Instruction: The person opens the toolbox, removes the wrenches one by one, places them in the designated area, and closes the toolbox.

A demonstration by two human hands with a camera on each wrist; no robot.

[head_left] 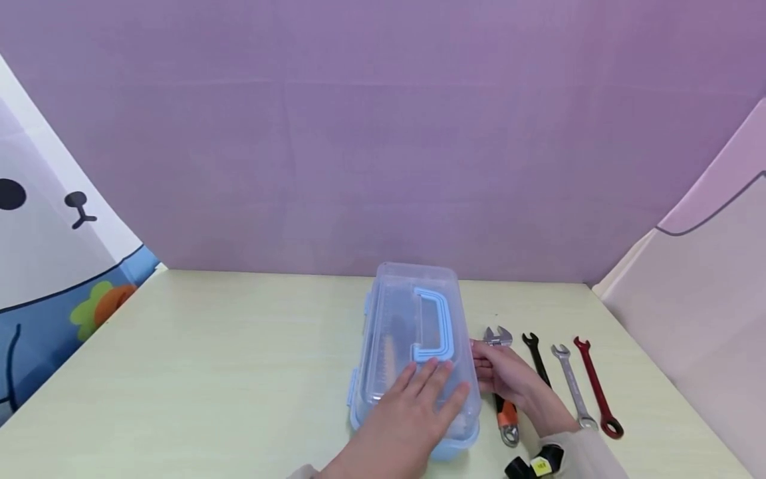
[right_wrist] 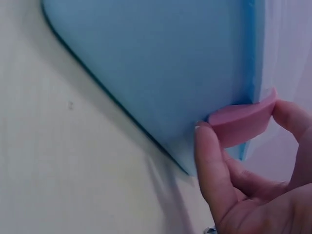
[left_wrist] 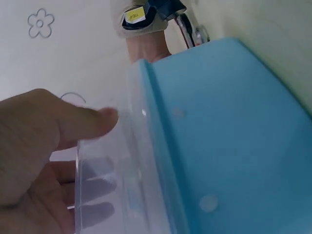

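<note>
A toolbox (head_left: 391,299) with a see-through lid, a light blue handle (head_left: 443,326) and a blue base (left_wrist: 224,126) lies lengthwise on the table. My left hand (head_left: 413,412) rests on the near part of the lid, fingers spread; its thumb reaches over the lid's edge in the left wrist view. At the box's right side, my right hand (head_left: 509,379) holds a pink latch (right_wrist: 241,119) between its fingers in the right wrist view. The latch sticks out from the blue side wall near the lid's rim. In the head view, the right hand hides this latch.
Right of the box lie an adjustable wrench (head_left: 507,419) with an orange and black handle, a black wrench (head_left: 534,352), a silver wrench (head_left: 571,382) and a red wrench (head_left: 595,382). A purple cloth wall (head_left: 371,146) stands behind the table (head_left: 239,372).
</note>
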